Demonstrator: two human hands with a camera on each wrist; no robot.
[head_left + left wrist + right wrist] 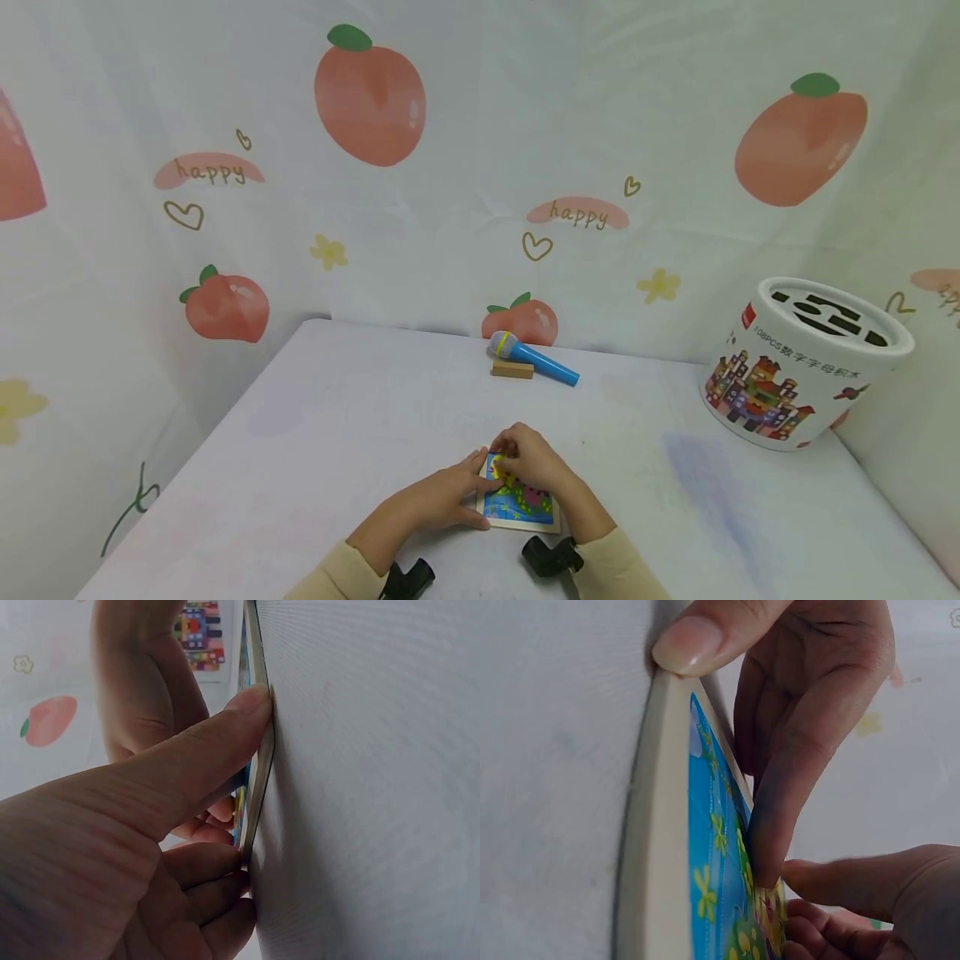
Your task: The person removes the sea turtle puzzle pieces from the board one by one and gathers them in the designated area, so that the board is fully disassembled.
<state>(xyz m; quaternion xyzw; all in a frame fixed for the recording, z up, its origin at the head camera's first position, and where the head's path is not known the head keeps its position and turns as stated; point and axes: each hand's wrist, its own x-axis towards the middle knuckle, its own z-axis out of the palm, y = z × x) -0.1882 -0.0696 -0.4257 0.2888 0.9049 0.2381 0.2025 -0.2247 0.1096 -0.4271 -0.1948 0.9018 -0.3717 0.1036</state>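
A small jigsaw puzzle (517, 505) in a pale wooden frame, with a blue, green and yellow picture, lies flat on the table. My left hand (444, 497) grips its left side, the thumb (238, 712) at the near corner and other fingers along the edge. In the right wrist view the left index finger (776, 817) presses on the picture. Over the far part of the puzzle, my right hand (534, 460) curls its thumb and fingers together at a yellow puzzle piece (498, 468). The right fingertips mostly hide that piece.
Farther back on the table lie a blue toy microphone (543, 363) and a brown wooden block (512, 369). A large white tub (806, 367) with block pictures stands at the right. Behind the table hangs a fruit-print cloth (450, 208).
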